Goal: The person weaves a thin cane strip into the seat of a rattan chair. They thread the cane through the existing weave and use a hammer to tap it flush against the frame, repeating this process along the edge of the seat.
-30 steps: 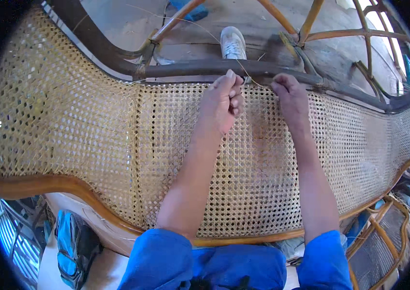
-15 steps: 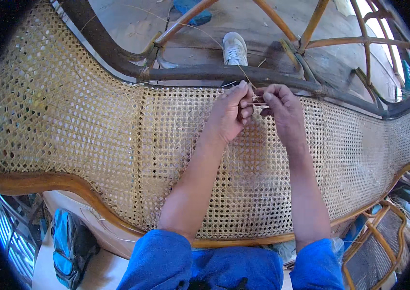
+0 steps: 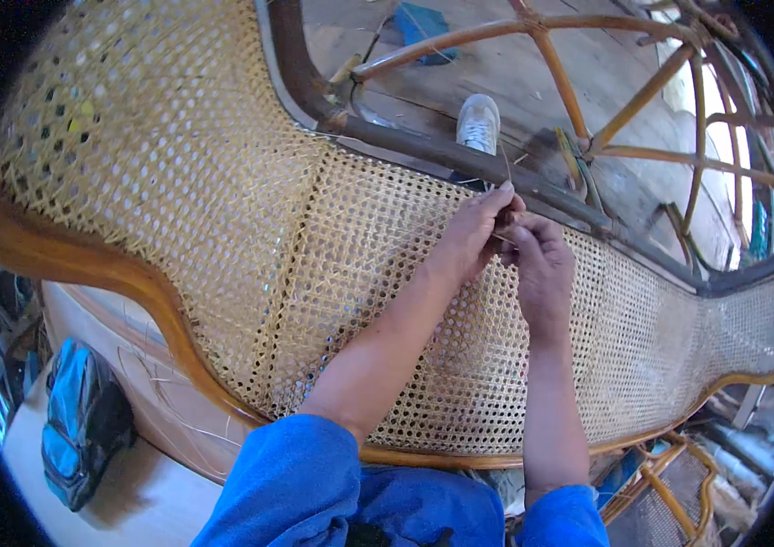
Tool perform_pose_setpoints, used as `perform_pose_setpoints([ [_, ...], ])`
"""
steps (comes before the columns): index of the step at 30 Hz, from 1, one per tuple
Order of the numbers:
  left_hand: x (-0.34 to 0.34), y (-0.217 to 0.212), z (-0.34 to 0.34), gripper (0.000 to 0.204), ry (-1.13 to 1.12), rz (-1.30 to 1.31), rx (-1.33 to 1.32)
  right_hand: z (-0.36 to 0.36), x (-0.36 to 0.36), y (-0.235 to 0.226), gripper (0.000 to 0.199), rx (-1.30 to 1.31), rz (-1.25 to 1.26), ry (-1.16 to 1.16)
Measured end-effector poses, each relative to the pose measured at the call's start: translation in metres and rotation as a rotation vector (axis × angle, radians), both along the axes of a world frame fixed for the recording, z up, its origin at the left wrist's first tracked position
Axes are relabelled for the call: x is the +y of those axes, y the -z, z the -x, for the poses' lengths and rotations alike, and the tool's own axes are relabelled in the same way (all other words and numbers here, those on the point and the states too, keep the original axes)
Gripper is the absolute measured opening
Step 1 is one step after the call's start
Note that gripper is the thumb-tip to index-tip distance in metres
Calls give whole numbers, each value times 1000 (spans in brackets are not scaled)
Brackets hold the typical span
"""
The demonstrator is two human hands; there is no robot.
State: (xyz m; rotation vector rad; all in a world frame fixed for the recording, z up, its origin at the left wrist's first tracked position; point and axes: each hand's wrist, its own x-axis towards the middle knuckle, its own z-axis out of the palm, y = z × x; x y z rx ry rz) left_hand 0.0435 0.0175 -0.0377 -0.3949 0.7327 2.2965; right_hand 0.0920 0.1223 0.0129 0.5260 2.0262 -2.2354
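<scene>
A large panel of woven cane [image 3: 387,328] spreads beneath both my arms, edged by a dark rail along its far side. Near that rail, my left hand [image 3: 483,228] pinches a thin cane strand [image 3: 508,162], which curves up from the fingertips. Just to its right and almost touching, my right hand [image 3: 546,269] is closed, thumb against fingers, on a thin stick-like piece pointing at the left hand. Its ends are hidden by the fingers. Both hands hover over or rest lightly on the weave; I cannot tell which.
Beyond the dark rail [image 3: 396,141], rattan poles [image 3: 551,77] form an open frame above the floor. One shoe [image 3: 478,123] and a blue scrap [image 3: 423,32] are there. A blue-and-black backpack [image 3: 82,424] stands at lower left; another rattan piece [image 3: 670,483] lies at lower right.
The view has turned, so the panel now slants down to the right. My hands stay together near the rail, with the left wrist more slanted. The strand's long loop no longer shows.
</scene>
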Motion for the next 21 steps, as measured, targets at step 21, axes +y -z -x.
perform_pose_setpoints([
  [21, -4, 5, 12, 27, -196, 528, 191, 23, 29, 9, 8, 61, -462, 172],
])
